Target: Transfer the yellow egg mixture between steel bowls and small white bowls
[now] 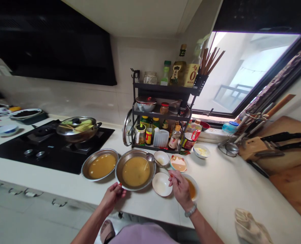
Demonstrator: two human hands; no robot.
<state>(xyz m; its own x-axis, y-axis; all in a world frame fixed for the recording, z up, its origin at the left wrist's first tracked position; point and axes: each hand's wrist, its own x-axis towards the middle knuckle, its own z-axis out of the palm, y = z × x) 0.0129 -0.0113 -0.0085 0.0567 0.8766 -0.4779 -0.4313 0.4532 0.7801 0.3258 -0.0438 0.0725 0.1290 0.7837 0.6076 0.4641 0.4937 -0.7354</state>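
Note:
My right hand (180,187) is closed around the handle of a metal spoon (149,157). The spoon's bowl hangs over the right rim of a round metal bowl (118,178) of yellowish liquid. At that bowl's near left rim, my left hand (112,196) pinches the edge, with the fingertips partly hidden. Directly left stands a second metal bowl (83,170) with similar liquid. Between the spoon hand and the middle metal bowl is a white bowl (163,194) with a little pale residue. A bowl of brown liquid (192,189) is partly covered by my right hand.
Behind are small bowls, one with pale liquid (162,157) and one orange-patterned (179,163). A black rack (163,117) of bottles and jars stands at the wall. A lidded pan (76,132) sits on the stove (51,156). Knives (282,137) and a cloth (250,225) are at right.

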